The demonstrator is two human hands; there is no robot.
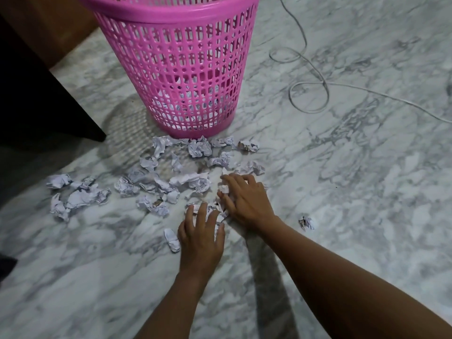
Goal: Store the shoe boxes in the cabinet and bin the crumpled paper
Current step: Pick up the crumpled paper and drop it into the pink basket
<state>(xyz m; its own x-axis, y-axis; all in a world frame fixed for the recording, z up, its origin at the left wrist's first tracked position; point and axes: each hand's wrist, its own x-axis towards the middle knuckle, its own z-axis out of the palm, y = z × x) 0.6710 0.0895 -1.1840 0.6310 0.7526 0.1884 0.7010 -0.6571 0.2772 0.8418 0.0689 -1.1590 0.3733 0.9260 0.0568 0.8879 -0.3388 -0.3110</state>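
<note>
Crumpled white printed paper wads [188, 179] lie scattered on the marbled grey-white stone floor [354, 167], most of them just in front of the pink plastic lattice bin [186, 77]; a few more show through the lattice at the bin's bottom; one stray wad [306, 222] sits apart to the right, another [172, 239] just beside the left hand [200, 231]. Left hand grip: fingers spread and flat, pressing on the near clump [216, 212], not closed round it. Right hand [244, 199] grip: fingers curled over the same clump, a white scrap pinched near the fingertips.

Handling, as a judgement: the wads are very light, soft and springy and crush without harm; creased faces give plenty of friction, so no slip risk on the paper itself, though they will skid on the smooth polished floor; loose ones are likely to drop out of a big handful. Best taken by cupping both hands round a clump from opposite sides, squeezing it tight, then lifting over the rim. The bin looks like thin, stiff moulded plastic, light, and could tip if knocked. A thin white cable [308, 111] loops on the floor beyond.
</note>
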